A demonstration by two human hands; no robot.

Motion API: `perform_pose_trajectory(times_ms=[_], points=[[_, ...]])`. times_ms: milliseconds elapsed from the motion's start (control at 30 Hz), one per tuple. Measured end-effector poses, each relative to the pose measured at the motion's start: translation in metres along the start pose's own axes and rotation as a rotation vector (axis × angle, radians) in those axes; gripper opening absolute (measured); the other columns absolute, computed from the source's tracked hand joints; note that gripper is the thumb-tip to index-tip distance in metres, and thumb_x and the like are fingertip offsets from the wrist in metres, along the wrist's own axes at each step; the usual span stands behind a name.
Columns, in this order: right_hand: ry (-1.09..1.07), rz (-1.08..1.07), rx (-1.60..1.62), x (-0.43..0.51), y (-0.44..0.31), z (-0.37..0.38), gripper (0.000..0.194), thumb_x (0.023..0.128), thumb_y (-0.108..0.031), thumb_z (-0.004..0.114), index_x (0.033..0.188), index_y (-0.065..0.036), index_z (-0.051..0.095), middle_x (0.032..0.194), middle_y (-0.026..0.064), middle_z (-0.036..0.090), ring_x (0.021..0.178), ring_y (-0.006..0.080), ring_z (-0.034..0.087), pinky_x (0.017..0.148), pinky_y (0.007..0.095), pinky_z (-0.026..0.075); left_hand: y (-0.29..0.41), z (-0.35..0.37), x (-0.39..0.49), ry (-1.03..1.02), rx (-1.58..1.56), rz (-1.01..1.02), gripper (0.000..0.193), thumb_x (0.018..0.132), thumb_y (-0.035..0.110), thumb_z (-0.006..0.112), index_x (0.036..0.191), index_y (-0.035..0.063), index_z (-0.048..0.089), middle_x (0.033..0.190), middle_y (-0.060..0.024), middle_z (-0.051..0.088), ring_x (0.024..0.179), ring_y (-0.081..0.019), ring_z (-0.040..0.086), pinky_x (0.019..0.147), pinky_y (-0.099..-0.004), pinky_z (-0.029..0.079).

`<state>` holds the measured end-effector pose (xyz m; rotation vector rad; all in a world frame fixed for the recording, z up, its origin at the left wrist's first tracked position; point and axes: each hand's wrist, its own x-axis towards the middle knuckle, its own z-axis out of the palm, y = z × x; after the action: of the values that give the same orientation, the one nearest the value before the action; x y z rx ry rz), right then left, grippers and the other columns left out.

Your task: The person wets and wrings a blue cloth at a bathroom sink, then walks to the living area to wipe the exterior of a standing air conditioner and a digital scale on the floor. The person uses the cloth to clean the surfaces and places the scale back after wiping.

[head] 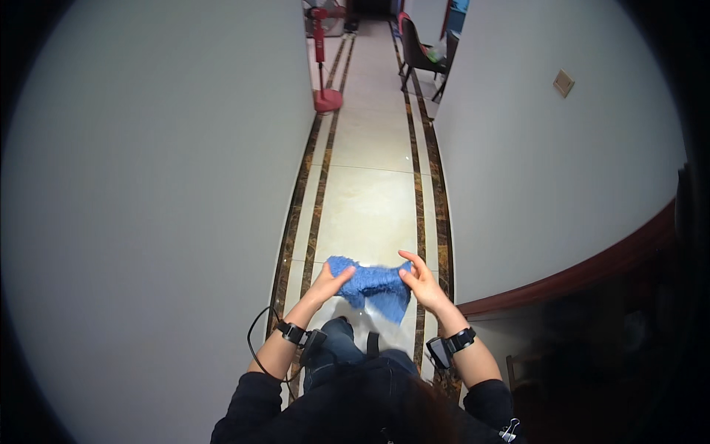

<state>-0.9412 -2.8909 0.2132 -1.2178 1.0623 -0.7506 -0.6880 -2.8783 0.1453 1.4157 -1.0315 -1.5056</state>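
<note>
A fluffy blue cloth (377,280) is stretched between my two hands in front of my body, above the tiled floor. My left hand (330,283) grips its left end, with the thumb lying on top. At the opposite end, my right hand (422,282) pinches the edge between thumb and fingers, and the index finger sticks out. The lower part of the cloth hangs down and looks slightly blurred. Each forearm wears a black strap with a small device, the left one (302,334) and the right one (450,347).
Plain walls flank the hallway floor (371,211), which has dark marble border strips. A red pedestal fan (327,100) stands ahead on the left. Farther along on the right is a dark chair (417,50) with a bag on it. A wooden-framed doorway (554,280) opens at right.
</note>
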Motion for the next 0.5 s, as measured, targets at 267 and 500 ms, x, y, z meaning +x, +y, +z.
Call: perform_pose_trajectory(times_ms=[267, 500], points=[[0.116, -0.022, 0.127, 0.178, -0.074, -0.127, 0.037, 0.089, -0.007, 0.056, 0.125, -0.001, 0.054, 0.119, 0.0069, 0.058, 0.104, 0.0128, 0.055, 0.091, 0.0271, 0.043, 0.079, 0.035, 0.246, -0.14, 0.375, 0.352, 0.043, 0.078, 0.012, 0.061, 0.118, -0.0013, 0.05, 0.104, -0.0183, 0.06, 0.097, -0.0232, 0.059, 0.087, -0.0322, 0.045], [0.208, 0.077, -0.205, 0.426, -0.099, -0.249, 0.056, 0.074, 0.007, 0.048, 0.13, 0.003, 0.048, 0.112, 0.0097, 0.06, 0.1, 0.0141, 0.057, 0.087, 0.0246, 0.046, 0.184, -0.014, 0.472, -0.046, 0.55, 0.33, 0.033, 0.083, 0.001, 0.045, 0.114, 0.0013, 0.057, 0.091, -0.0185, 0.065, 0.085, -0.0285, 0.064, 0.079, -0.0323, 0.049]])
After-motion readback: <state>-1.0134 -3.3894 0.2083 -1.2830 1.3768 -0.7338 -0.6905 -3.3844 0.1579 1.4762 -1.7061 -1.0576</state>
